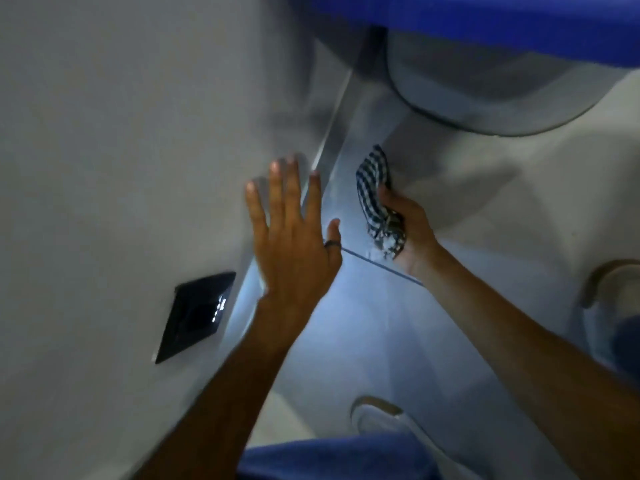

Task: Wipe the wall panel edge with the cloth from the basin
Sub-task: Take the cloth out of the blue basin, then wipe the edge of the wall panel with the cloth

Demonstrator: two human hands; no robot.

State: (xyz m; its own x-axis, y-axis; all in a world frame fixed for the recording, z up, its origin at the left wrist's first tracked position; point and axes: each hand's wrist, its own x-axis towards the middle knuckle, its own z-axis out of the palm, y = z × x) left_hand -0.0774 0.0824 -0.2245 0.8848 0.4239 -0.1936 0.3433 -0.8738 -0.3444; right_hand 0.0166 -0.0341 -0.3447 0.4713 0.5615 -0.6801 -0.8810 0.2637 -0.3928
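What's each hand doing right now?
Left hand: open, fingers spread flat by the wall panel edge, holding nothing.
Right hand: closed on the checked cloth.

A woven checked cloth (pixel 375 199), soft and crumpled, sits against a smooth, matt grey wall panel (pixel 121 133). A glossy black switch plate (pixel 195 315) catches light; the floor (pixel 363 341) shows a smooth sheen, and the basin (pixel 519 26) looks like blue plastic.
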